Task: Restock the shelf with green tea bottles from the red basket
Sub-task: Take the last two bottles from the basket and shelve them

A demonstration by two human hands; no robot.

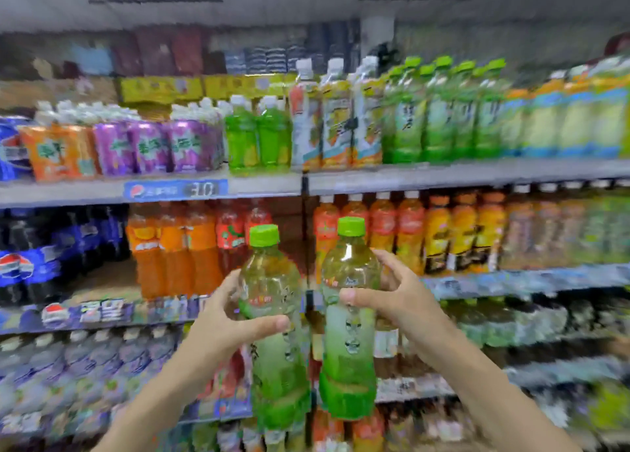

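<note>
Head view: gripping two green tea bottles upright before the shelves, left hand wrapping left bottle at the shoulder, right hand wrapping right bottle. Likely full, heavyish, slick; holding mid-label probably steadier.

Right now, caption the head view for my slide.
Left hand and right hand each hold a green tea bottle before drink shelves.
</note>
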